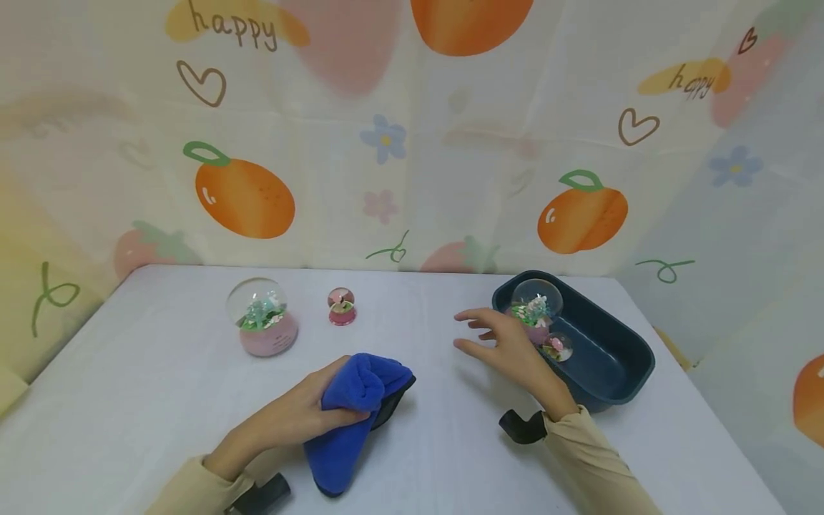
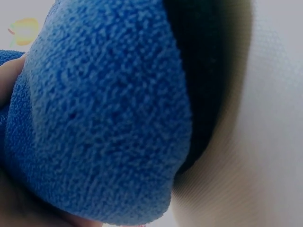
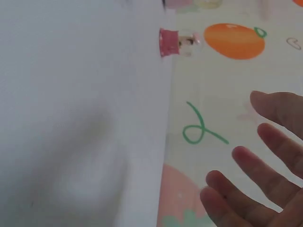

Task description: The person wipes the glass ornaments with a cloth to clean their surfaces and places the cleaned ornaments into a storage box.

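Note:
My left hand (image 1: 292, 415) grips a folded blue cloth (image 1: 344, 447) with a dark edging, above the front middle of the table. Up close in the left wrist view, the fuzzy cloth (image 2: 109, 113) covers most of the picture. My right hand (image 1: 511, 350) hovers with fingers spread and holds nothing, just left of a dark blue basin (image 1: 611, 357). Inside that basin lie a large snow globe (image 1: 537, 304) with a pink base and a smaller globe (image 1: 558, 347), both partly behind the right hand or wrist in the head view.
Toward the back left of the white table (image 1: 161, 400) stands a large snow globe (image 1: 269, 336) on a pink base. To its right is a small globe (image 1: 342, 309) with a red-pink base. A fruit-printed curtain (image 1: 322, 143) hangs behind the table.

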The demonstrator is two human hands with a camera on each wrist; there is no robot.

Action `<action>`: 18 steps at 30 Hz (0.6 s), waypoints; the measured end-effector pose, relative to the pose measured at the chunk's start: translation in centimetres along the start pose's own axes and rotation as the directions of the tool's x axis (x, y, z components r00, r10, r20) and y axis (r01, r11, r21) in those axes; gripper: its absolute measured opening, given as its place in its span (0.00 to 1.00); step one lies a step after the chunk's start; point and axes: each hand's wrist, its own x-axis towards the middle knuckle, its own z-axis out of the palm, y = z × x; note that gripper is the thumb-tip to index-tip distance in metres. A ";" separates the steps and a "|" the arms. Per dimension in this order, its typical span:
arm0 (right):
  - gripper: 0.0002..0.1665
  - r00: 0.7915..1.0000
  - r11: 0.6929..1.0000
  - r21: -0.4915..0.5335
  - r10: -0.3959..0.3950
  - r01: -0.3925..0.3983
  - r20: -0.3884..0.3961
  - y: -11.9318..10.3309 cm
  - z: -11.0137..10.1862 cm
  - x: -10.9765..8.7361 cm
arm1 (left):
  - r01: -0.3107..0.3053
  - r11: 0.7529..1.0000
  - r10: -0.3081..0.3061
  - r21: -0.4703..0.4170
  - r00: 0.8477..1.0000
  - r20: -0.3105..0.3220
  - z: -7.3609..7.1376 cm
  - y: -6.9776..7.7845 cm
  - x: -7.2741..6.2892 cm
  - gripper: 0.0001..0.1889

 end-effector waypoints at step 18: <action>0.26 0.995 0.990 0.127 -0.067 0.056 0.080 -1.8 5.2 5.5 | -0.088 0.995 0.086 0.045 0.995 0.054 -0.8 -0.5 0.0 0.28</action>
